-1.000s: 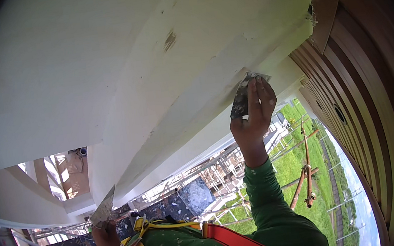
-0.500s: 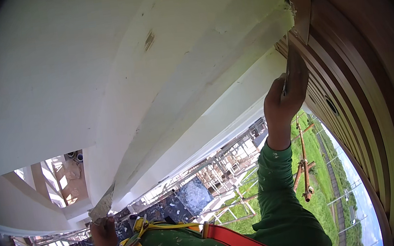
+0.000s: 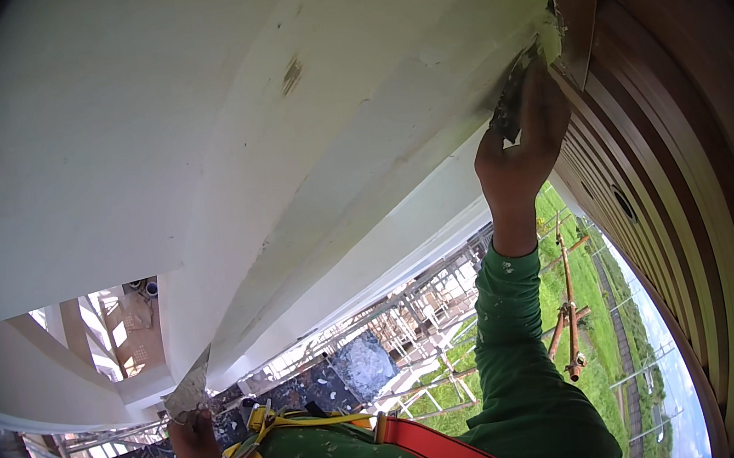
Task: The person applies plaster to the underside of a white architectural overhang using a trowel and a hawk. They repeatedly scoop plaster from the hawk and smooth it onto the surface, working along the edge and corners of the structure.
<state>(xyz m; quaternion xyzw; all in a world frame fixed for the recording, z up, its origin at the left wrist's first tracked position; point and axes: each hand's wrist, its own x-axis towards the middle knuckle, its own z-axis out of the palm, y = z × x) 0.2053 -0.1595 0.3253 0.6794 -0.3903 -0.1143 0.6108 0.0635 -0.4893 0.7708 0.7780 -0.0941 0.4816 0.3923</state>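
My right hand (image 3: 521, 162) is raised high and closed around a putty knife (image 3: 512, 100). Its dark, smeared blade lies against the white plastered surface (image 3: 217, 147), close to the ragged edge beside the brown panels. Low on the left, my left hand (image 3: 194, 451) grips a second putty knife (image 3: 192, 389), a broad one with pale paste on its blade. That blade is held up in front of the white beam's lower end. Most of both handles is hidden by my fingers.
Brown ribbed panels (image 3: 653, 145) curve down the right side. A red and yellow harness (image 3: 452, 449) crosses my green shirt. Below are scaffolding poles (image 3: 569, 313), a spattered dark platform (image 3: 297, 400) and grass far down. An opening (image 3: 112, 332) cuts through the white surface at left.
My right hand has turned and shifted slightly left, so its blade now lies flatter against the white surface instead of edge-on by the panels. The left hand stays nearly in place.
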